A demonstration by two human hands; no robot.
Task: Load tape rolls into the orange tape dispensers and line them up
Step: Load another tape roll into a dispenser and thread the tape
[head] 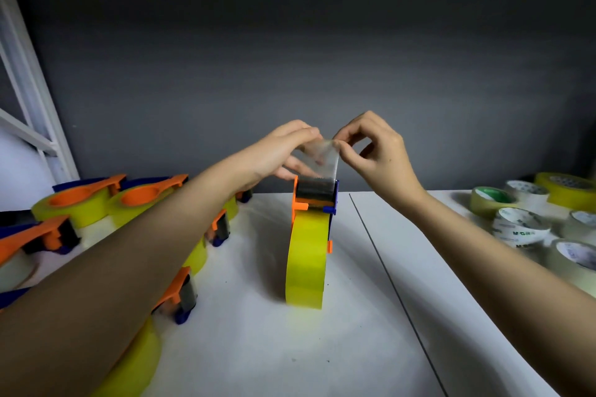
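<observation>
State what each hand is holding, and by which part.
Both the left hand and right hand pinch the free end of the tape with their fingers.

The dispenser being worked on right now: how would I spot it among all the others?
On the white table, look at the middle, between the two forearms. That orange dispenser stands upright on its yellow tape roll, while the others lie flat at the left.

The yellow tape roll [306, 258] looks glossy and smooth. Its dispenser [314, 200] is matt orange and blue plastic. The pulled tape strip [319, 156] is clear, shiny film. The white tabletop [258, 348] looks matt and smooth.
</observation>
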